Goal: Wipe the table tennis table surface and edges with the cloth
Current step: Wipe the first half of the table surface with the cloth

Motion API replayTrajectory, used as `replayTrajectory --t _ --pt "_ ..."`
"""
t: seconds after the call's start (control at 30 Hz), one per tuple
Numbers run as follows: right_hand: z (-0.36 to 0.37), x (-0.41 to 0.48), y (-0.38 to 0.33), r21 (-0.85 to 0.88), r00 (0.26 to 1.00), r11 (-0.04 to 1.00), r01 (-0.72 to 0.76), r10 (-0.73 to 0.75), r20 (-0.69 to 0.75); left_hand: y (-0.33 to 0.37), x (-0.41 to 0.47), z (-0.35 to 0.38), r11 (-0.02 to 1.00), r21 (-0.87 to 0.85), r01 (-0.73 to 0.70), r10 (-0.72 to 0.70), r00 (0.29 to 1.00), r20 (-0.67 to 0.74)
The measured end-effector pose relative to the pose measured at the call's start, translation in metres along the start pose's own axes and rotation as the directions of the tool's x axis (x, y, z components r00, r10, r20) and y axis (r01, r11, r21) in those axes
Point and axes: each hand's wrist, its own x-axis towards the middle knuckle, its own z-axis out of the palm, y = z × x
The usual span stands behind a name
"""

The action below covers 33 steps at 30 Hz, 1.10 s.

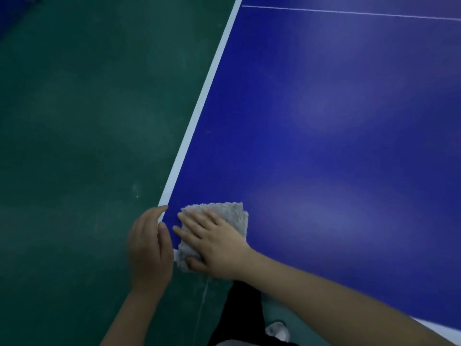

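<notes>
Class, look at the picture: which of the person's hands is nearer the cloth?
Right. The right hand lies flat on the cloth; the left hand is beside it, gripping the table edge.

Dark green matte floor [74, 121] seen across left half of view, surface worn and blotchy. Pale scuff marks [136, 189] noted on it, low centre-left. Thin pale line [202, 303] seen on floor, running down toward bottom edge. Black trouser leg [243, 313] seen at bottom centre. Blurred white shoe [278, 329] just beside it on right. Lighter teal strip of floor [273, 309] visible above shoe. Dark blue patch [12, 8] in top left corner, not identifiable.
</notes>
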Motion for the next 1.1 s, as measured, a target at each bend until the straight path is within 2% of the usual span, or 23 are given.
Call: replayTrajectory --t 0.1,0.2,0.37,0.47,0.57,0.6,0.63,0.77,0.87,0.93,0.97,1.1 --pt "0.001 -0.037 0.013 0.105 0.986 0.983 -0.149 0.156 -0.060 0.006 -0.017 0.002 1.000 -0.027 -0.009 0.009 1.000 0.002" --pt "0.003 -0.096 0.041 0.156 0.901 0.904 -0.399 0.418 -0.117 0.011 -0.037 0.002 0.999 -0.041 -0.032 0.032 0.999 0.016" --pt "0.015 -0.217 0.076 0.171 0.609 0.628 -0.759 0.778 -0.155 0.017 -0.068 -0.001 0.998 -0.050 -0.041 0.043 0.998 0.049" --pt "0.023 -0.261 0.077 0.195 0.439 0.464 -0.864 0.884 -0.161 0.017 -0.082 -0.007 0.996 -0.072 -0.046 0.050 0.997 0.054" --pt "0.025 -0.248 0.068 0.230 0.319 0.353 -0.907 0.932 -0.173 0.022 -0.092 -0.011 0.995 -0.088 -0.053 0.058 0.996 0.060" --pt "0.024 -0.235 0.061 0.240 0.325 0.360 -0.902 0.930 -0.174 0.026 -0.094 -0.011 0.994 -0.091 -0.060 0.066 0.995 0.071" --pt "0.024 -0.221 0.053 0.240 0.366 0.401 -0.884 0.914 -0.175 0.033 -0.097 -0.011 0.993 -0.098 -0.071 0.079 0.993 0.087" --pt "0.029 -0.167 0.016 0.203 0.632 0.655 -0.728 0.756 -0.170 0.073 -0.102 0.000 0.979 -0.112 -0.168 0.185 0.970 0.157" --pt "0.031 -0.171 0.016 0.159 0.704 0.724 -0.671 0.689 -0.172 0.108 -0.107 0.014 0.962 -0.123 -0.243 0.265 0.940 0.215" --pt "0.033 -0.193 0.026 0.175 0.695 0.722 -0.669 0.692 -0.195 0.128 -0.111 0.025 0.951 -0.127 -0.281 0.305 0.914 0.267" --pt "0.034 -0.208 0.033 0.199 0.666 0.697 -0.689 0.717 -0.206 0.137 -0.112 0.031 0.945 -0.129 -0.301 0.327 0.899 0.291" --pt "0.038 -0.284 0.074 0.306 0.450 0.497 -0.812 0.867 -0.214 0.171 -0.107 0.067 0.923 -0.135 -0.359 0.383 0.839 0.386"
